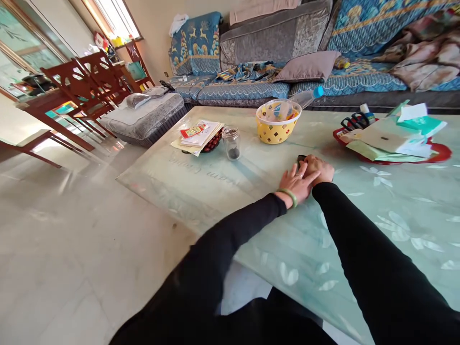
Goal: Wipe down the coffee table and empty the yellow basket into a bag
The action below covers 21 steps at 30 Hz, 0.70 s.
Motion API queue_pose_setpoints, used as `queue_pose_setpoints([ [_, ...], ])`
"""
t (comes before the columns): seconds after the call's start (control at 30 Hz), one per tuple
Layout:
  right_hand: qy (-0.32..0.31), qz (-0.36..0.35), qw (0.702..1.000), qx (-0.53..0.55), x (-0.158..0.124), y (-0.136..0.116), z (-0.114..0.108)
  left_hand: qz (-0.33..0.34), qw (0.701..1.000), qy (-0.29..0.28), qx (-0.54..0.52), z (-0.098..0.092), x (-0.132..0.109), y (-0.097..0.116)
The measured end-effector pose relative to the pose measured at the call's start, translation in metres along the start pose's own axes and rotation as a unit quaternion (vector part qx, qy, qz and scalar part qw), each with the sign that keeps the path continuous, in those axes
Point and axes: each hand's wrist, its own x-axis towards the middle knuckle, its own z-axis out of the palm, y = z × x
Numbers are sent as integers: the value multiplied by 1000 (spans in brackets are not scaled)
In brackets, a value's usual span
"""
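Both my hands are over the pale green glass-topped coffee table [212, 201]. My right hand [321, 168] is closed, its fingers curled over a small black object [301, 158]. Only a dark end of that object shows past the knuckles, so I cannot tell its kind. My left hand [296, 183], with a green bangle [289, 196] at the wrist, has its fingers spread and touching the right hand. Beyond them stands a yellow plastic basket [275, 132] with a clear bottle [304, 98] with a blue cap leaning out. Left of it is a glass jar [232, 143] with something dark inside.
A red tray [442, 153] at the right holds papers [395, 136] and black-handled scissors [355, 121]. Papers [201, 136] lie over a dish of dark red fruit at the back left. A sofa [247, 91] runs behind; dining chairs [77, 79] stand far left.
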Motion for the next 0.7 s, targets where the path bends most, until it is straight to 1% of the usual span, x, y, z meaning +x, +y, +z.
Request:
queue_pose_setpoints([
  [0.07, -8, 49, 999, -3, -9, -1, -4, 44, 998, -31, 11, -21, -71, -26],
  [0.1, -9, 66, 998, -4, -16, -1, -5, 40, 999, -21, 13, -34, -109, -44],
  [0.17, -11, 73, 997, -10, -37, -2, -5, -18, 999, 17, 24, -59, -183, -85],
  [0.2, -15, 71, 997, -15, -52, -2, -4, -57, 997, 38, 33, -69, -215, -107],
  [0.23, -21, 64, 998, -20, -69, -3, -4, -95, 993, 57, 40, -77, -242, -128],
  [0.27, -26, 56, 998, -25, -88, -4, -5, -127, 988, 70, 45, -81, -263, -147],
  [0.3, -31, 46, 998, -32, -110, -6, -5, -141, 986, 77, 47, -83, -279, -162],
  [0.33, -35, 37, 998, -39, -132, -8, -6, -145, 985, 80, 49, -83, -288, -174],
  [0.4, -45, 13, 998, -47, -176, -12, -7, -130, 987, 78, 50, -77, -296, -187],
  [0.47, -51, -12, 998, -44, -211, -17, -6, -103, 990, 76, 54, -69, -294, -190],
  [0.53, -54, -24, 998, -36, -229, -24, -5, -83, 992, 79, 58, -64, -291, -188],
  [0.6, -57, -30, 997, -33, -227, -33, -3, -74, 992, 81, 59, -62, -290, -186],
  [0.63, -60, -34, 997, -33, -219, -40, -2, -73, 992, 80, 58, -62, -291, -186],
  [0.7, -63, -44, 996, -34, -190, -56, 1, -74, 993, 79, 57, -62, -292, -187],
])
